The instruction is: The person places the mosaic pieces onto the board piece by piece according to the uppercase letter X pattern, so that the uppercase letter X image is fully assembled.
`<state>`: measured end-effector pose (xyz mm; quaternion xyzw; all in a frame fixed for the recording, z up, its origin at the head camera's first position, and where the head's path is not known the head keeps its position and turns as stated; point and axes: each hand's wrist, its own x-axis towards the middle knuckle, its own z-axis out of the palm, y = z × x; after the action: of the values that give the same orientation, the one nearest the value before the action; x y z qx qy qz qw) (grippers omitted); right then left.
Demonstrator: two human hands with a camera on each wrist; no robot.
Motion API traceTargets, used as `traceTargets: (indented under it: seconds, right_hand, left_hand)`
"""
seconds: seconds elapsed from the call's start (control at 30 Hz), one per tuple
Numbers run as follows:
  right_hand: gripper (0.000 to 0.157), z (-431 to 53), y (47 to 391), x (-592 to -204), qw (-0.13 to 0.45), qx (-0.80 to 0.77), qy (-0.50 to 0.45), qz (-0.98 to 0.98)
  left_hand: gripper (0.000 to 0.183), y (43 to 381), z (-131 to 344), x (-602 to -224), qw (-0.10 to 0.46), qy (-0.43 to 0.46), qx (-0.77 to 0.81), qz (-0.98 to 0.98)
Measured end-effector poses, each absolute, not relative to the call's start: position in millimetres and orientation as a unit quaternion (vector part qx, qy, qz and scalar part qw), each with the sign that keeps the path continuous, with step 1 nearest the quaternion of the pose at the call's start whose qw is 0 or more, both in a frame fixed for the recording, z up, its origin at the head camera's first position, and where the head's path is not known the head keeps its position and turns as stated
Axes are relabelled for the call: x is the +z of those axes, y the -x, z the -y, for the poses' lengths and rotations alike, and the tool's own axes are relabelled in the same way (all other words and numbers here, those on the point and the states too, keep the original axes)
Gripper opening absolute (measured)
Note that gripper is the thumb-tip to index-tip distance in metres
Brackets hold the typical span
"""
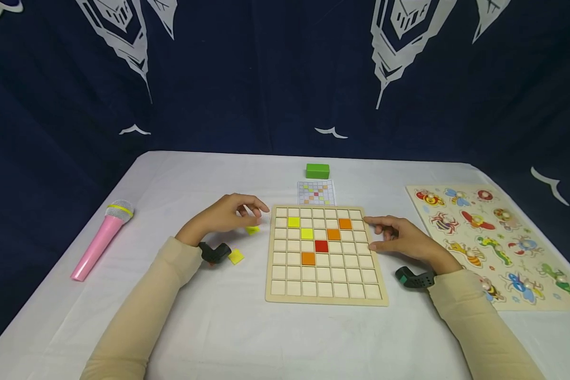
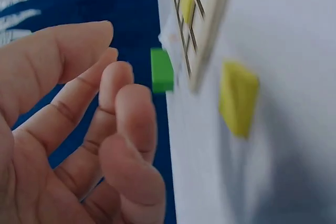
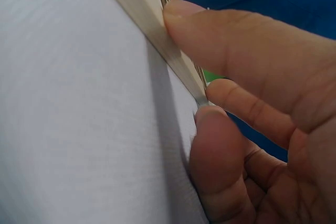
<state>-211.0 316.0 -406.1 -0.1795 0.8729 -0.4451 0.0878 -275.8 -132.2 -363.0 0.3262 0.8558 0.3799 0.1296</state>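
A square wooden grid board [image 1: 326, 302] lies flat, with yellow, orange and red tiles in some cells; the red tile [image 1: 321, 246] is near the middle. My left hand [image 1: 228, 212] hovers just left of the board, its fingers loosely bent and holding nothing. Below its fingertips is a yellow tile [image 1: 253, 230], also visible as a blurred yellow piece [image 2: 239, 99] in the left wrist view. Another yellow tile [image 1: 236, 257] lies by the wristband. At the board's right edge, my right hand [image 1: 399, 238] touches the rim with thumb [image 3: 184, 22] and index finger.
Behind the board are a printed pattern card [image 1: 316, 192] and a green block [image 1: 317, 171]. A pink microphone [image 1: 100, 243] lies at the left. An insect puzzle board [image 1: 499, 243] sits at the right, partly under the right sleeve. A dark patterned cloth [image 1: 266, 79] hangs behind the table.
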Motion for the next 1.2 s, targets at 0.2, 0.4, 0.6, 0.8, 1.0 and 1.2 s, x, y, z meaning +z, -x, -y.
traceTargets:
  seconds: [0.2,0.4,0.6,0.8,1.0,1.2]
  right_hand:
    - [0.066,-315.8,211.1,-406.4,0.088,-0.446,0.177,-0.873]
    - [0.066,-316.6,210.6,-406.8,0.087,-0.450,0.179,-0.871]
    - [0.065,-316.8,210.8,-407.0,0.086,-0.449,0.181,-0.871]
    - [0.065,-317.0,211.3,-407.3,0.085,-0.447,0.182,-0.871]
    - [0.065,-316.8,211.2,-407.2,0.085,-0.446,0.181,-0.872]
    - [0.065,-317.0,211.4,-407.4,0.086,-0.449,0.179,-0.871]
  left_hand:
    - [0.032,285.7,145.6,-371.9,0.157,-0.284,0.368,-0.871]
    - [0.041,287.5,148.4,-376.8,0.189,-0.264,0.335,-0.884]
    - [0.045,286.7,148.3,-378.8,0.208,-0.257,0.320,-0.888]
    - [0.041,285.6,148.1,-377.4,0.207,-0.246,0.315,-0.893]
    - [0.035,286.2,148.9,-377.8,0.198,-0.233,0.308,-0.901]
    - [0.029,288.6,150.5,-380.4,0.183,-0.231,0.305,-0.906]
